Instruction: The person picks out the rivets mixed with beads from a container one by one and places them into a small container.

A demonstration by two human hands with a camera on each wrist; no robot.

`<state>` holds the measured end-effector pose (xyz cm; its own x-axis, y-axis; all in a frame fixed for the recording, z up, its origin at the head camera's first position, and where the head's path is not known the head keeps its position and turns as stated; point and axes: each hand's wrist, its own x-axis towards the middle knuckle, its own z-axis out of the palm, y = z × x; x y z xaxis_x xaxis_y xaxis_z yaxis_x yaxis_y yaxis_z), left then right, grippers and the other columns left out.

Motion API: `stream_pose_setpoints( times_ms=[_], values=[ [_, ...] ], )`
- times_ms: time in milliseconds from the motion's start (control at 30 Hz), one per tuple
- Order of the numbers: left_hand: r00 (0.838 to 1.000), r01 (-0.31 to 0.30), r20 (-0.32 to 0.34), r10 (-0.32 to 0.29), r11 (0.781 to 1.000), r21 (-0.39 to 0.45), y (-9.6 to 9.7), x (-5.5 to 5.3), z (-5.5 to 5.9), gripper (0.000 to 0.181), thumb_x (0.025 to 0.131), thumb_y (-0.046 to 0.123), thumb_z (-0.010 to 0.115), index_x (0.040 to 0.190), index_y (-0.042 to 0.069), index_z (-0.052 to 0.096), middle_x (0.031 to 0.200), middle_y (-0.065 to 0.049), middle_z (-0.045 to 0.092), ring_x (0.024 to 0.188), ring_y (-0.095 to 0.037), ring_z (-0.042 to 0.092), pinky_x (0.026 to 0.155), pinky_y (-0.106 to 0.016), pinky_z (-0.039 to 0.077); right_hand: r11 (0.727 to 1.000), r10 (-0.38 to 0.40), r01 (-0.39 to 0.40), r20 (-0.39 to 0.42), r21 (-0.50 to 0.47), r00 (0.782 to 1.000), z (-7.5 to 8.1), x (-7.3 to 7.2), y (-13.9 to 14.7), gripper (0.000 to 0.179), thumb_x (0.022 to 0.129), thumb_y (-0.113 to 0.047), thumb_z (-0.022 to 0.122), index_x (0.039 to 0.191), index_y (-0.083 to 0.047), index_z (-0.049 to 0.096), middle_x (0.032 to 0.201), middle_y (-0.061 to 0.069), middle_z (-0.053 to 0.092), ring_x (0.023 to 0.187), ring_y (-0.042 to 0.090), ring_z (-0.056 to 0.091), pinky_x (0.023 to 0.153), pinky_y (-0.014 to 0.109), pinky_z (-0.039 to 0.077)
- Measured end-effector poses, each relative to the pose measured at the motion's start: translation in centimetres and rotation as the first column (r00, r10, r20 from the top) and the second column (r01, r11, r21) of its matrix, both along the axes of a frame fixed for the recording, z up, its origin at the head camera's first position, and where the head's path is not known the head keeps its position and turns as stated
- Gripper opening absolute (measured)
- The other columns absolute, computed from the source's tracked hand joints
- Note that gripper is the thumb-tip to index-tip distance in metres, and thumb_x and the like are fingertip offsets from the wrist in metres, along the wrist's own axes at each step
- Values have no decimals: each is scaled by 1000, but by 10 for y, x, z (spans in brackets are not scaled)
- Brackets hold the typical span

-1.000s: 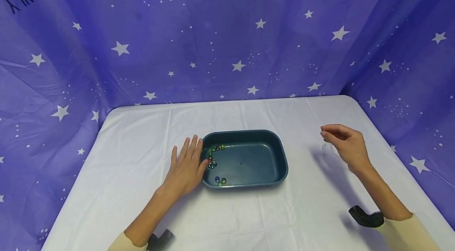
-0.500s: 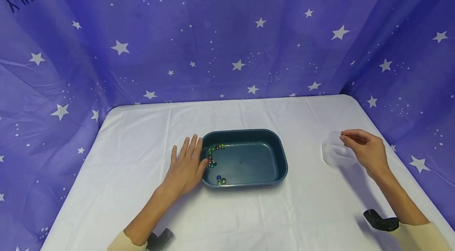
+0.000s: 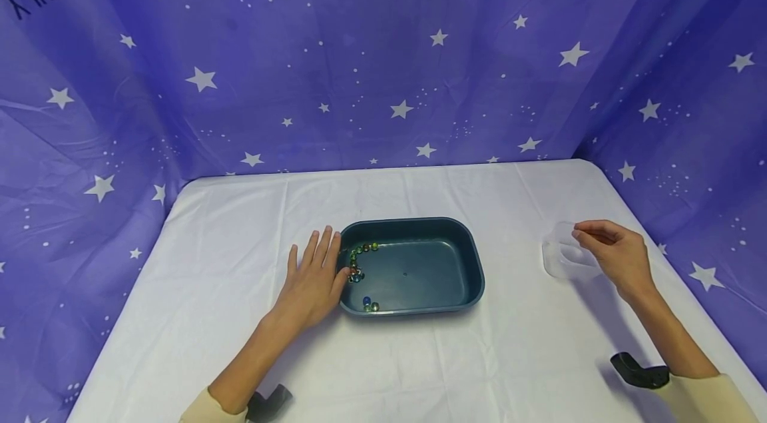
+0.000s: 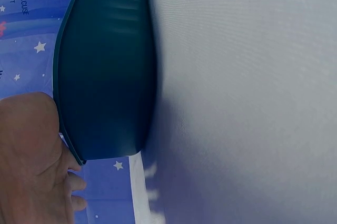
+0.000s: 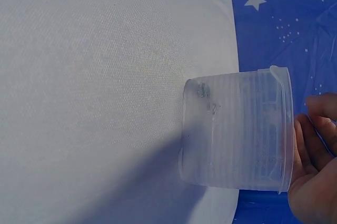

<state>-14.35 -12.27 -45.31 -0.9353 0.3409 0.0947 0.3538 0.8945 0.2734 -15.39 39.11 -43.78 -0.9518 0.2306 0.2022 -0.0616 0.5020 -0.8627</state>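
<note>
My left hand (image 3: 311, 283) lies flat with spread fingers against the left rim of a dark teal tray (image 3: 443, 312). Its thumb reaches over the rim beside the marbles (image 3: 355, 263), several of which lie along the tray's left side. A few more marbles (image 3: 370, 306) sit in the near left corner. My right hand (image 3: 620, 260) is at the top of a clear plastic tub (image 5: 237, 134), thumb and forefinger brought close together. I cannot tell whether a marble is between them. Small dark shapes show through the tub wall near its bottom.
A white cloth (image 3: 419, 370) covers the table. Purple curtains (image 3: 335, 76) with white stars hang behind it and at both sides. The tub stands to the right of the tray, with white cloth between them. A black wrist mount (image 3: 638, 371) sits on my right forearm.
My right hand has moved to the right and is now over the tub's top, exposing more of the tub. The left hand has stayed against the tray. Marbles in the near corner have shifted slightly.
</note>
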Motion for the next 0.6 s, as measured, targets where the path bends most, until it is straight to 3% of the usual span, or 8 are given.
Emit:
stream_pose_setpoints(
  times_ms=[300,500,600],
  values=[
    [1000,0,2,0,1000,-1,-1,-1,-1,66,105,34,47,156,-2,26,163,-20,19,149,-40,14,113,-66,6,1000,13,-13,-18,-7,1000,7,-1,-10,22,91,-6,73,107,9,70,87,-16,71,77,-2,66,68,10,50],
    [1000,2,12,-2,1000,-5,-1,-1,-1,66,105,35,46,157,-1,25,163,-19,18,149,-40,14,113,-66,6,990,104,-108,-47,-87,993,19,-4,-35,20,92,-4,72,107,10,70,89,-11,72,79,2,68,70,14,53],
    [1000,1,17,-1,1000,-9,-1,-1,-1,66,105,35,46,157,-1,24,163,-19,18,149,-40,13,113,-66,6,972,173,-180,-59,-148,983,26,-5,-53,21,93,-2,70,108,12,68,91,-7,72,80,4,68,73,17,54]
  ],
)
